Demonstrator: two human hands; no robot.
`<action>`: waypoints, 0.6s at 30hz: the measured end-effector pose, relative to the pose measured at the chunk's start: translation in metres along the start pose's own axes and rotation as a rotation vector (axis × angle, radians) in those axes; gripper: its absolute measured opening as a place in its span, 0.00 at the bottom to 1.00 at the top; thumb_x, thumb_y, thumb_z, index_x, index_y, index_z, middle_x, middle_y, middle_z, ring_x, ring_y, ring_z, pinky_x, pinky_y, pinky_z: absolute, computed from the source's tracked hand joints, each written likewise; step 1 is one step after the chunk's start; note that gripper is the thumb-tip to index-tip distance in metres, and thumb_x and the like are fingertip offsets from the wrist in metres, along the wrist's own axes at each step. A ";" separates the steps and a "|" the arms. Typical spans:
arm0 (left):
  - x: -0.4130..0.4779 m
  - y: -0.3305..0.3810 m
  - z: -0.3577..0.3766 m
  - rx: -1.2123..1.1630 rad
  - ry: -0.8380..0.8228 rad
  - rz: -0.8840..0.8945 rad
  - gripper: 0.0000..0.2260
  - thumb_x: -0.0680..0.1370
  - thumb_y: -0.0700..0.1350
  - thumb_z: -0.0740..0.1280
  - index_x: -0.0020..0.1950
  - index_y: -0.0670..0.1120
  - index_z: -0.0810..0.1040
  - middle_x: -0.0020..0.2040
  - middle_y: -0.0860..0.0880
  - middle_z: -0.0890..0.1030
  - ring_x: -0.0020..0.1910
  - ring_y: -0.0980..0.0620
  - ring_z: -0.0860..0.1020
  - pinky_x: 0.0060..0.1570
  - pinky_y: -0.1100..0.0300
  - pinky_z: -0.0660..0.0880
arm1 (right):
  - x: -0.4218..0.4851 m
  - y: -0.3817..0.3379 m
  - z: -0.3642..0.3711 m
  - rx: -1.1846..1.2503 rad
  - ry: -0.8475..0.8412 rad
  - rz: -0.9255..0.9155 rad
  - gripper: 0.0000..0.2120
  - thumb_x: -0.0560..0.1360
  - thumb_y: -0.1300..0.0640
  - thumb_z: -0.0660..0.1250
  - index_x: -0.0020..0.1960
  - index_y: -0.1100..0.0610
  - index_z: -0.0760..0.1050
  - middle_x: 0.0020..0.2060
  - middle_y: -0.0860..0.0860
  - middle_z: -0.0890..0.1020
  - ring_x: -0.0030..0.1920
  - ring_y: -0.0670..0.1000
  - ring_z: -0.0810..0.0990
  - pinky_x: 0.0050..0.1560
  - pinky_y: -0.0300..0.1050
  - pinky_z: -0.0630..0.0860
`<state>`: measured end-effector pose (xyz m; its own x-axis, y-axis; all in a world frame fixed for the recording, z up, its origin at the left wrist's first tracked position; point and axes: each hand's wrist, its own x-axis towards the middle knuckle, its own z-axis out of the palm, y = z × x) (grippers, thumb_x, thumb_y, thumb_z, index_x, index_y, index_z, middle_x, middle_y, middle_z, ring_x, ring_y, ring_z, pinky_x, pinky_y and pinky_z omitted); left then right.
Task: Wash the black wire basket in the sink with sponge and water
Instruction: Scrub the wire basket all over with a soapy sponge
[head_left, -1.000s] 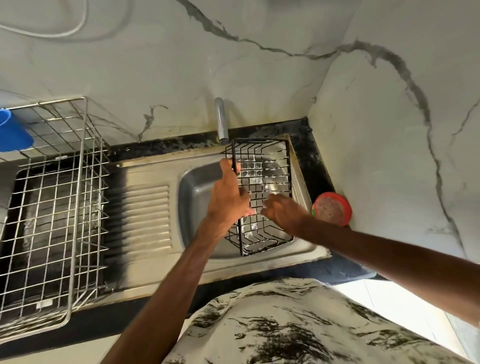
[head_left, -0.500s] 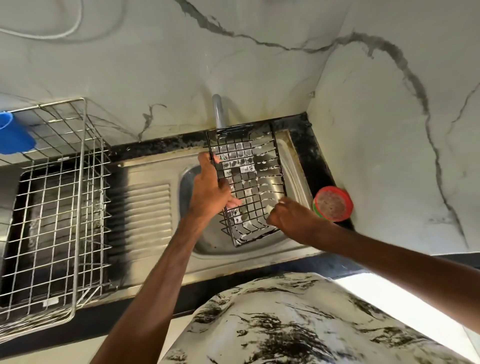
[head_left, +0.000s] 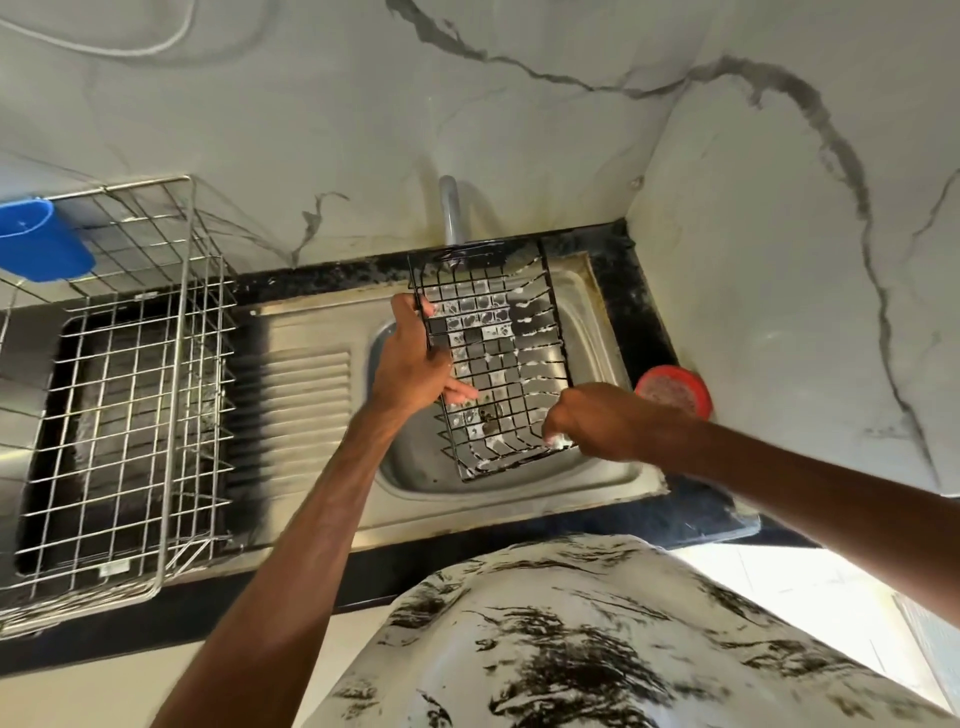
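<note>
The black wire basket (head_left: 493, 358) is dark coated metal, flecked with white suds. The sink (head_left: 415, 470) is brushed steel, dull and streaked, with a ribbed drainboard at 9 o'clock. Farther at 9, the wire rack (head_left: 130, 415) is shiny bare metal; the cup (head_left: 41, 239) smooth blue plastic. The bench (head_left: 639, 322) is glossy black speckled stone, the wall (head_left: 519, 130) polished marble

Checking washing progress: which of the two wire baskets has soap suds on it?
The black wire basket held over the sink; the larger silver basket at left shows none.
</note>
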<state>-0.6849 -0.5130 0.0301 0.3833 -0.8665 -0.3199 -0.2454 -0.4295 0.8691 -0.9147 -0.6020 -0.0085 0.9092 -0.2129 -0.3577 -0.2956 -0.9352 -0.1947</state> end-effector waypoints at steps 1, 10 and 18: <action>-0.001 0.001 0.000 -0.013 -0.004 -0.011 0.20 0.81 0.29 0.56 0.66 0.50 0.57 0.57 0.31 0.72 0.34 0.35 0.86 0.38 0.37 0.84 | -0.002 0.002 -0.004 0.019 0.010 -0.005 0.20 0.74 0.69 0.72 0.62 0.54 0.81 0.57 0.52 0.85 0.56 0.51 0.84 0.55 0.44 0.80; -0.004 0.001 0.002 -0.204 -0.002 -0.128 0.21 0.81 0.28 0.54 0.66 0.51 0.60 0.60 0.37 0.73 0.36 0.32 0.85 0.28 0.54 0.82 | 0.011 -0.003 0.000 0.283 0.126 0.007 0.13 0.75 0.69 0.70 0.55 0.55 0.84 0.52 0.49 0.87 0.50 0.44 0.85 0.52 0.40 0.81; -0.014 -0.008 -0.007 -0.169 0.025 -0.101 0.20 0.81 0.29 0.55 0.65 0.52 0.59 0.60 0.31 0.73 0.34 0.33 0.85 0.28 0.51 0.83 | 0.021 -0.026 0.009 0.342 0.102 -0.036 0.17 0.73 0.72 0.70 0.56 0.56 0.85 0.54 0.52 0.86 0.52 0.47 0.85 0.54 0.39 0.79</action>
<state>-0.6822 -0.4956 0.0300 0.4211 -0.8134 -0.4013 -0.0522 -0.4635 0.8846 -0.8908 -0.5793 -0.0188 0.9405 -0.2247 -0.2549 -0.3278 -0.7975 -0.5064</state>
